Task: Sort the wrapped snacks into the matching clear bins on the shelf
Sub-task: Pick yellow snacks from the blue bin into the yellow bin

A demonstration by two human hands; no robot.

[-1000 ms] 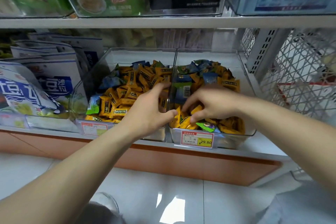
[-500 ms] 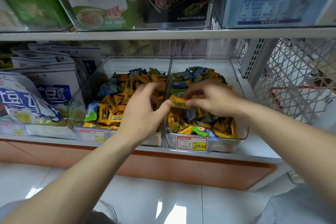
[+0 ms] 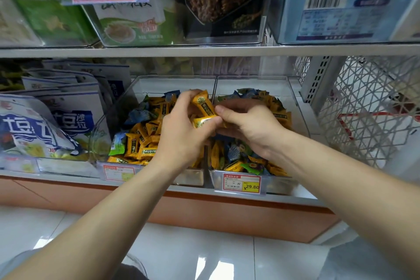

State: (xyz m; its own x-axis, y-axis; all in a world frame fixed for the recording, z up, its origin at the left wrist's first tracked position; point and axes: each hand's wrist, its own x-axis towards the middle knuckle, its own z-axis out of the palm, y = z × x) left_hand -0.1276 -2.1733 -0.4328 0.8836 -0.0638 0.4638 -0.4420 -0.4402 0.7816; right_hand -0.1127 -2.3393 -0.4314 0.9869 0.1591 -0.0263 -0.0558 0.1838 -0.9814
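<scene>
Bright, even store light, wide-angle view
Overhead light is glaring off the glossy floor [image 3: 211, 268]; the wide lens is stretching the corners, and the upper packets [image 3: 136, 18] are looking slightly soft.

Clear bins [image 3: 113, 116] made of smooth, glossy transparent plastic, snack wrappers [image 3: 203, 107] made of shiny crinkled film, shelf board [image 3: 204, 51] painted matt white, side mesh [image 3: 368, 109] coated matt white, price label [image 3: 241, 184] printed on paper, floor tiles [image 3: 204, 257] polished and reflective.
</scene>
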